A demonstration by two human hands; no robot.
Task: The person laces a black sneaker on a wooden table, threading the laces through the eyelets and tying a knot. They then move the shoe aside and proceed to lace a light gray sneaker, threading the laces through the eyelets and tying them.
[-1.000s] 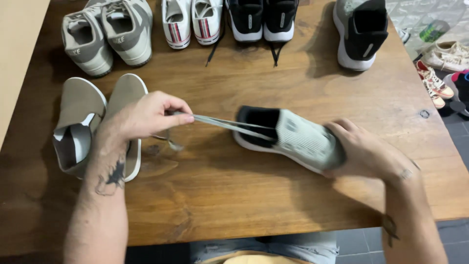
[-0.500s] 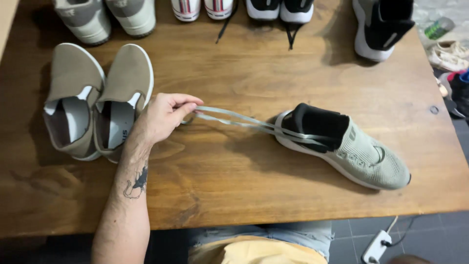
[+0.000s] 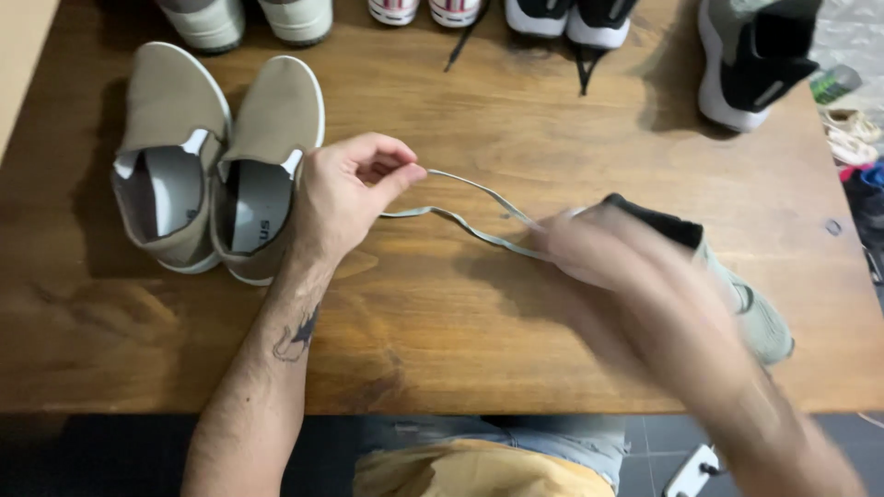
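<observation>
Near the middle of the counter (image 3: pixel 516 120), the left hand (image 3: pixel 345 198) pinches the ends of a grey lace (image 3: pixel 460 221) between thumb and fingers. The lace runs slack to a grey-green shoe (image 3: pixel 760 317) with a black collar, lying on its side to the right. The right hand (image 3: pixel 617 267) is blurred over the shoe's opening; its grip cannot be made out. Just left of the left hand stands a pair of beige slip-ons (image 3: pixel 221 175). More shoes (image 3: pixel 755 55) along the far edge are cut off.
</observation>
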